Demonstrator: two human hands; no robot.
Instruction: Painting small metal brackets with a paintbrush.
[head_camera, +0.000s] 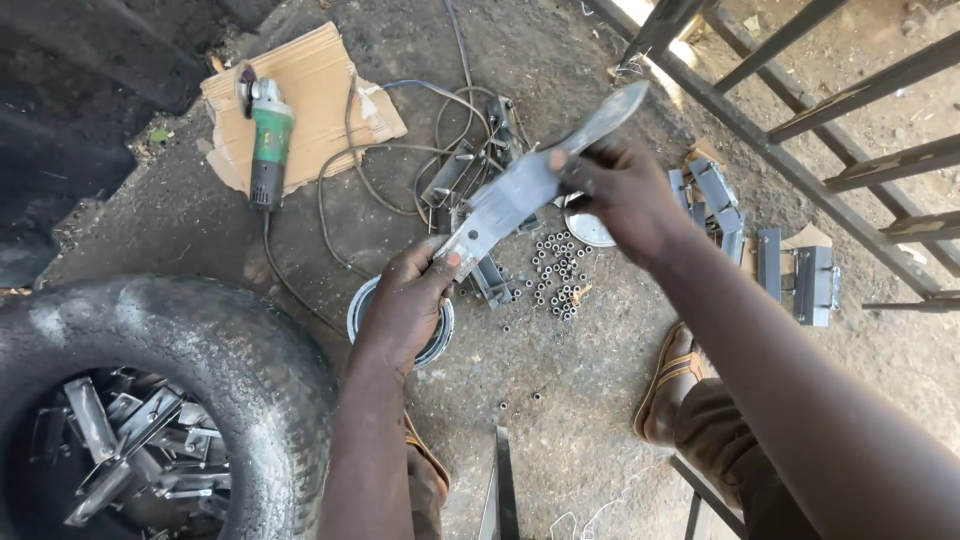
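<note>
Outdoors, dirt ground (590, 420); left hand (405, 305), right hand (625, 190) each grip metal strip (530, 180).

We see two bare forearms with no sleeves, no watch and no rings, ending in the left hand (405, 300) and the right hand (625, 195). Our legs are covered by brown cloth trousers (735, 440), creased at the knee. On our feet we wear tan open sandals with striped straps (672, 380), one just beside the trouser knee, the other half hidden under the left forearm.
</note>
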